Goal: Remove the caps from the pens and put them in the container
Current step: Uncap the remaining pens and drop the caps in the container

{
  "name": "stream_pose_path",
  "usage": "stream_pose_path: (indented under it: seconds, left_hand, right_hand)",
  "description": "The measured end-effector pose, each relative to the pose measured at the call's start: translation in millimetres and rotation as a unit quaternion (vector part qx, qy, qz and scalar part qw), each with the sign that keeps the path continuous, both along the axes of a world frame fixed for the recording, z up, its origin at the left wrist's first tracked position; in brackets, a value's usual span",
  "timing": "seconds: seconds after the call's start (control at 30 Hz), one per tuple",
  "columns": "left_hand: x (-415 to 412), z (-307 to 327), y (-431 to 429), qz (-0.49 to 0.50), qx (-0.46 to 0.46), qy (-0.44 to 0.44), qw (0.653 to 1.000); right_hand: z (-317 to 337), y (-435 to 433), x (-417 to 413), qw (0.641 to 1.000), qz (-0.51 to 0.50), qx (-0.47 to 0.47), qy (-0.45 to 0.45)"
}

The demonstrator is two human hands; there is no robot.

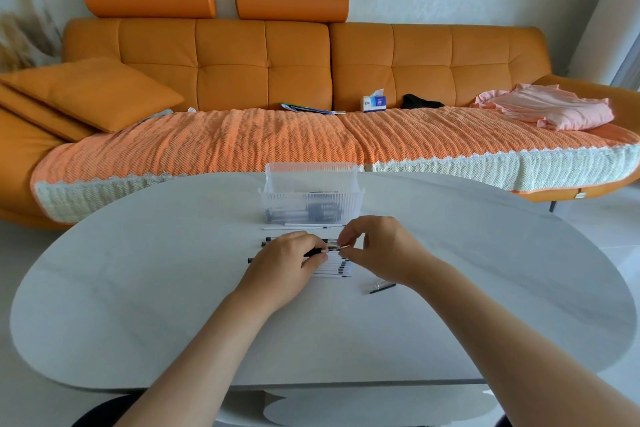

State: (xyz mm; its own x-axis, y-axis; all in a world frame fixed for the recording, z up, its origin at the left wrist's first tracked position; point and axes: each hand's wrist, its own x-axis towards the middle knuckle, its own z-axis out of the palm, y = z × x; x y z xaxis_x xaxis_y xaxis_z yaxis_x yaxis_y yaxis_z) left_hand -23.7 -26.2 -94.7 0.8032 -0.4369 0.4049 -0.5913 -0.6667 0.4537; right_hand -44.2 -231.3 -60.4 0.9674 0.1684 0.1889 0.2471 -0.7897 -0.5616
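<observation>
My left hand (289, 258) grips the dark barrel of a pen (329, 246) held just above the white table (138, 288). My right hand (375, 246) pinches the pen's clear cap end between thumb and fingers. Beneath both hands lies a row of several white pens (334, 269), partly hidden by my left hand. Two more white pens (304, 226) lie in front of the clear ribbed plastic container (310, 199), which holds dark pieces at its bottom. A loose clear cap with a dark clip (382, 287) rests on the table to the right.
An orange sofa (263, 59) with a knitted cover stands behind the table. On it lie cushions (90, 94), a tissue box (373, 102), a dark item (420, 101) and folded pink cloth (550, 107).
</observation>
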Motion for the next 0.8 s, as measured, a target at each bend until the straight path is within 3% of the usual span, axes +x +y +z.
stream_pose_path:
  seconds: [0.8]
  left_hand:
    - [-4,5,4,-0.021,-0.036,0.081,0.996]
  right_hand:
    - [-7,17,-5,0.998,0.0,0.055,-0.015]
